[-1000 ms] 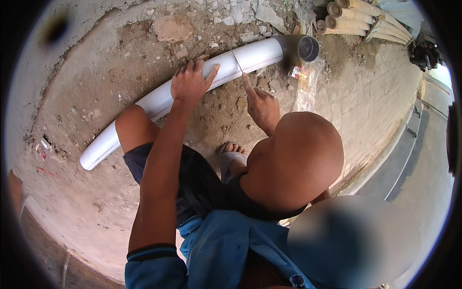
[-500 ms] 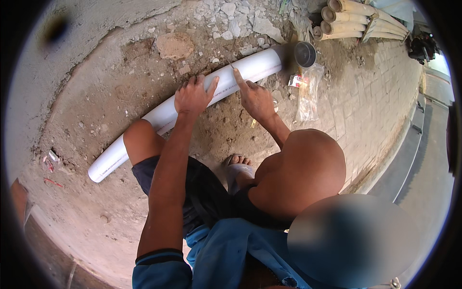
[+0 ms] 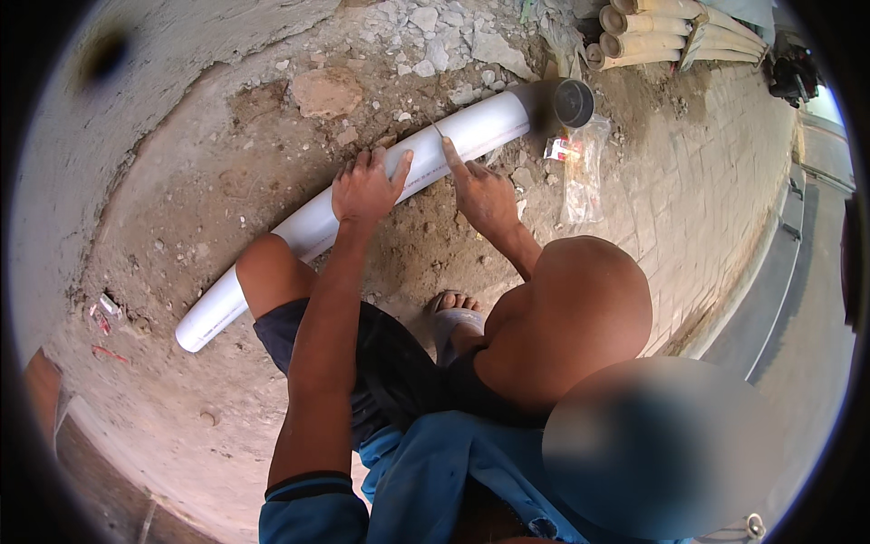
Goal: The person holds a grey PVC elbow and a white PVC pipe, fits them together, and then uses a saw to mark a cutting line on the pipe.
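A long white plastic pipe (image 3: 313, 222) lies slantwise on the dirt, its near left end beside my left knee. At its far right end sits a dark grey pipe fitting (image 3: 573, 102) with a round opening. My left hand (image 3: 367, 186) rests on top of the pipe, thumb spread from the fingers. Just right of it, my right hand (image 3: 485, 195) is at the pipe's near side, index finger stretched along a thin pointed thing (image 3: 439, 131) whose tip touches the pipe wall. The other right fingers are curled, and most of that thin thing is hidden.
Broken concrete (image 3: 498, 54) and a reddish stone (image 3: 326, 92) lie beyond the pipe. A clear plastic bag (image 3: 584, 181) is right of the fitting. Bundled bamboo poles (image 3: 648, 36) stand at the far right, near block paving (image 3: 698, 190). A rough wall (image 3: 172, 63) bounds the left.
Both hands stay at nearly the same places on the pipe. The right index finger has shifted very slightly along with the thin thing, and the whole view has moved a little.
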The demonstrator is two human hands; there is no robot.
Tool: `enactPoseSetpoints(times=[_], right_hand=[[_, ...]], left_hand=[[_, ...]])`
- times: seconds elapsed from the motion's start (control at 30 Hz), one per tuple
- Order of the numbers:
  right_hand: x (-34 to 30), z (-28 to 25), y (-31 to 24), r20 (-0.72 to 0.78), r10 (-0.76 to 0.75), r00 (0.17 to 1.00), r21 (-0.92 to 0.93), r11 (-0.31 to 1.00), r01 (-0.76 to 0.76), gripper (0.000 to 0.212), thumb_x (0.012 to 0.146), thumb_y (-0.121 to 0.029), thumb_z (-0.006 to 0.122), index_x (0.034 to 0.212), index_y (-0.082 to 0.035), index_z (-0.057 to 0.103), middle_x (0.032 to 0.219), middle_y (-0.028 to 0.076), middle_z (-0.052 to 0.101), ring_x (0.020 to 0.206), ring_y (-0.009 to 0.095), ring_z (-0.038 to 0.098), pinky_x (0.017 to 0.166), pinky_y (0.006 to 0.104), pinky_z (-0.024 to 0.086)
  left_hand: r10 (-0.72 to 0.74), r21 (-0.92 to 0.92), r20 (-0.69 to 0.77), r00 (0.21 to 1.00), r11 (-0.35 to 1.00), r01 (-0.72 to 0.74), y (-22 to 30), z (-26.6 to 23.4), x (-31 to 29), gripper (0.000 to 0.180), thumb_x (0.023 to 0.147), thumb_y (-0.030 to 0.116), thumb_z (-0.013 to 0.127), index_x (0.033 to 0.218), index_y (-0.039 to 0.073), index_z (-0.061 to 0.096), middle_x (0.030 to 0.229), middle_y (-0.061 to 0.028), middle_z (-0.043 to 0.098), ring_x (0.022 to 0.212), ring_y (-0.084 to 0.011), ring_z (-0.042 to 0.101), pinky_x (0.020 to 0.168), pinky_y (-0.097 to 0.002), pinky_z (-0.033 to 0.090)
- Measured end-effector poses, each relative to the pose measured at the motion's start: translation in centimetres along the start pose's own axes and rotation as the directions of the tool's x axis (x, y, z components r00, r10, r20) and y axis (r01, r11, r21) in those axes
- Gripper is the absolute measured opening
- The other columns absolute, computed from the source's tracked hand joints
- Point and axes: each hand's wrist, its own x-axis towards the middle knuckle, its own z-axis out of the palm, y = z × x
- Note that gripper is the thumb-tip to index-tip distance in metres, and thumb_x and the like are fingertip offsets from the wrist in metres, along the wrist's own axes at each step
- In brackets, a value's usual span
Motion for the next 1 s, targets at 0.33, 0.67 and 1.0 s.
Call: enactPoseSetpoints(times=[0.33,0.67,1.0], right_hand=[[2.7,0.1,0.3,-0.121,-0.063,0.991,-0.042,0.997,0.058,0.078,0.092,-0.003,0.060,0.163,-0.021,0.033,0.095,0.017,0.072,0.073,0.037,0.072,0.062,0.0498,0.059],[2.0,0.1,0.1,-0.110,-0.063,0.992,-0.025,0.998,0.060,0.078,0.090,-0.005,0.061,0.162,-0.018,0.034,0.092,0.017,0.071,0.077,0.038,0.072,0.069,0.0474,0.061],[2.9,0.4,1.0,-0.104,-0.116,0.988,-0.049,0.993,0.112,0.083,0.088,-0.003,0.062,0.164,-0.016,0.030,0.099,0.017,0.072,0.083,0.038,0.073,0.074,0.0504,0.061]], left_hand=[[0.013,-0.023,0.065,0.998,1.000,-0.011,0.2,-0.7,1.0,0.062,0.104,0.063,0.043,0.121,0.010,0.070,0.113,-0.0177,0.074,0.096,-0.0424,0.074,0.084,-0.0530,0.059],[-0.013,-0.001,0.093,0.996,1.000,0.013,0.4,-0.5,0.3,0.063,0.104,0.064,0.043,0.116,0.009,0.071,0.110,-0.0173,0.074,0.099,-0.0400,0.074,0.087,-0.0515,0.058],[-0.054,0.009,0.156,0.986,0.999,0.053,0.8,-1.3,0.8,0.068,0.103,0.066,0.039,0.122,0.009,0.070,0.119,-0.0178,0.072,0.109,-0.0366,0.072,0.095,-0.0486,0.056]])
